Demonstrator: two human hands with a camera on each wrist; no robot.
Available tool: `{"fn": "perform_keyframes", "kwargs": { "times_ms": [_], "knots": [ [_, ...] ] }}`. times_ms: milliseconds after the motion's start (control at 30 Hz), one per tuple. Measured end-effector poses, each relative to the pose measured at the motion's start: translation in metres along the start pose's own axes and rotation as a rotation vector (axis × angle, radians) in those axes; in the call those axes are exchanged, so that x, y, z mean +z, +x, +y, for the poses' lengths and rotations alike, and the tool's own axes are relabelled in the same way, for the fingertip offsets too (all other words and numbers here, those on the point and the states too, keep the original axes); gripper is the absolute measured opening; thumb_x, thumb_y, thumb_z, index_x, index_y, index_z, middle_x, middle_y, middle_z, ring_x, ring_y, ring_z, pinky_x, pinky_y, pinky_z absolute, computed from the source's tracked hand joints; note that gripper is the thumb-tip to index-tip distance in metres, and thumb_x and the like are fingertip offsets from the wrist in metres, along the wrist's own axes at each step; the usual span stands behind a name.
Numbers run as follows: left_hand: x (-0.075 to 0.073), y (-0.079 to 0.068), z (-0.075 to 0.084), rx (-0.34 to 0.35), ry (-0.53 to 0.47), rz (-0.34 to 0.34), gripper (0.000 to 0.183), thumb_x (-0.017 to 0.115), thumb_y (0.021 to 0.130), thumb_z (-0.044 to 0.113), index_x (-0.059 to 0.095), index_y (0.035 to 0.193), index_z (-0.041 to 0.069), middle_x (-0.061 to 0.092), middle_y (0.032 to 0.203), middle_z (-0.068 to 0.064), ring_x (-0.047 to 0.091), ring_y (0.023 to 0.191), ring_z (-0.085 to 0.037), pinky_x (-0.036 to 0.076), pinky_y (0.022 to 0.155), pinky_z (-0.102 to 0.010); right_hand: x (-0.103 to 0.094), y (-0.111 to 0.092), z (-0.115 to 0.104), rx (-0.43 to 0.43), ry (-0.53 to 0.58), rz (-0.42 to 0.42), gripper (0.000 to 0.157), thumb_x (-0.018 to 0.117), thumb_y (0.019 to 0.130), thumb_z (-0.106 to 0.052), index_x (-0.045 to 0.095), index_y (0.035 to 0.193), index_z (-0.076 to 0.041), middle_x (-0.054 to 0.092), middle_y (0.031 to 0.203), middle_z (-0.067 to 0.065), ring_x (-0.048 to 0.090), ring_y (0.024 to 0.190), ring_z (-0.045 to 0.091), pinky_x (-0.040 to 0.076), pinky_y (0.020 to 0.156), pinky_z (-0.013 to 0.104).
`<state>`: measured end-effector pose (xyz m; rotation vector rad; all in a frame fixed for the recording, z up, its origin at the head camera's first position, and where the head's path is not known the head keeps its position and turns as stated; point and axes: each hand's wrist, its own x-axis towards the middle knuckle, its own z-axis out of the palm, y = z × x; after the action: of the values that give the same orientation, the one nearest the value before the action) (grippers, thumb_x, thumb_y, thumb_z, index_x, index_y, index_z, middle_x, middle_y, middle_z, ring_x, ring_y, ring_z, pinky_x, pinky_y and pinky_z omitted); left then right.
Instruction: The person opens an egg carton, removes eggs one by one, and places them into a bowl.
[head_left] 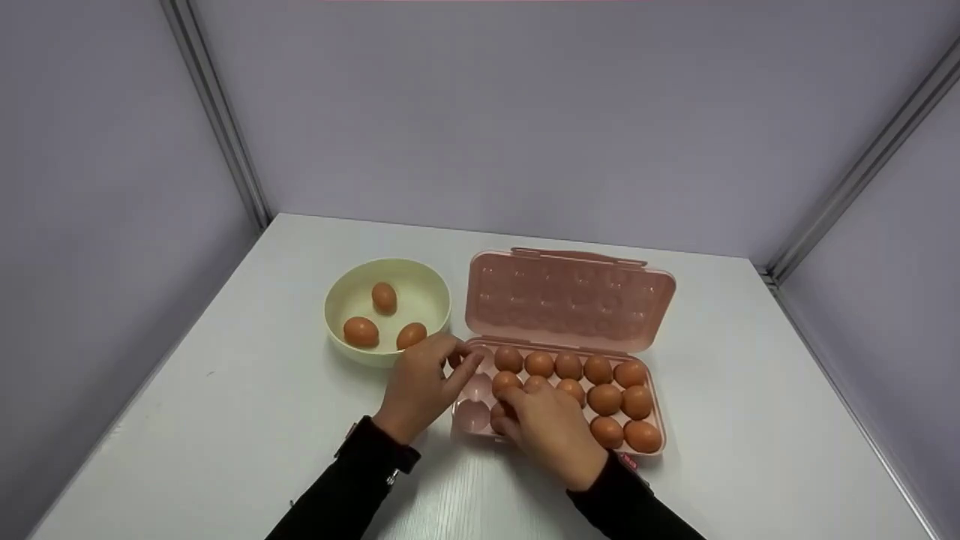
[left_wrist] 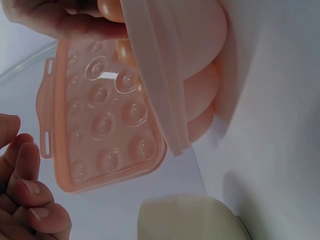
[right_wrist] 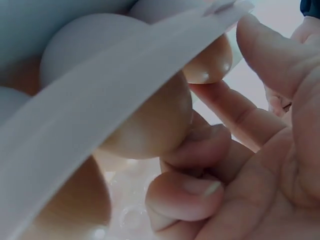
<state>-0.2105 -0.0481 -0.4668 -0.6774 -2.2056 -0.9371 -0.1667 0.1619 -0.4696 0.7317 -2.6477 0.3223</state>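
A pink plastic egg carton lies open on the table, its lid tilted back, with rows of brown eggs in its cups. My right hand reaches over the front of the carton, thumb and fingers around an egg in the front row. In the left column, bare pink cups show. Over the carton's left end hovers my left hand, fingers loosely bent; the left wrist view shows nothing in its fingers. Part of the front row is hidden under my right hand.
A pale green bowl stands left of the carton, with three brown eggs visible inside. My left hand partly covers its right front rim. The white table is bounded by grey panels behind and at both sides.
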Motion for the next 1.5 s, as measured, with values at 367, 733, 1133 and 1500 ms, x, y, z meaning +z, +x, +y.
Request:
{"fn": "perform_keyframes", "kwargs": {
  "times_ms": [367,733,1133,1500],
  "knots": [
    [0.004,-0.002,0.001,0.02,0.009,-0.006,0.016,0.084,0.093,0.021,0.071,0.086,0.015,0.068,0.076,-0.002,0.057,0.069,-0.008,0.048,0.062,-0.023,0.011,-0.001,-0.001,-0.027,-0.117,0.085,0.029,0.089,0.077,-0.038,0.071,0.087,-0.018,0.062,0.071,0.003,0.065,0.069,0.024,0.05,0.057,0.04],
    [0.001,-0.001,0.007,0.043,0.031,0.015,0.009,0.082,0.095,0.022,0.077,0.093,0.015,0.068,0.077,0.002,0.057,0.07,-0.007,0.046,0.061,-0.021,0.002,0.007,0.001,-0.005,0.003,0.064,0.012,0.077,0.088,-0.024,0.068,0.082,-0.02,0.059,0.065,-0.003,0.061,0.062,0.018,0.04,0.05,0.032],
    [-0.005,0.002,0.026,0.232,-0.196,0.212,0.046,0.056,0.11,0.046,0.069,0.123,0.004,0.07,0.103,-0.005,0.056,0.073,-0.013,0.05,0.066,-0.023,-0.051,0.012,0.011,0.28,0.983,-0.079,0.033,0.07,0.105,-0.034,0.076,0.129,-0.012,0.077,0.102,-0.002,0.068,0.085,0.006,0.055,0.079,0.019],
    [-0.006,-0.001,0.05,0.495,-0.112,0.231,0.067,0.088,0.089,0.036,0.065,0.136,-0.005,0.067,0.134,-0.021,0.072,0.119,-0.029,0.056,0.107,-0.026,-0.068,0.008,0.008,0.37,1.383,-0.146,0.036,0.059,0.111,-0.027,0.068,0.135,-0.001,0.06,0.085,-0.007,0.048,0.072,0.008,0.04,0.066,0.022]
  ]
}}
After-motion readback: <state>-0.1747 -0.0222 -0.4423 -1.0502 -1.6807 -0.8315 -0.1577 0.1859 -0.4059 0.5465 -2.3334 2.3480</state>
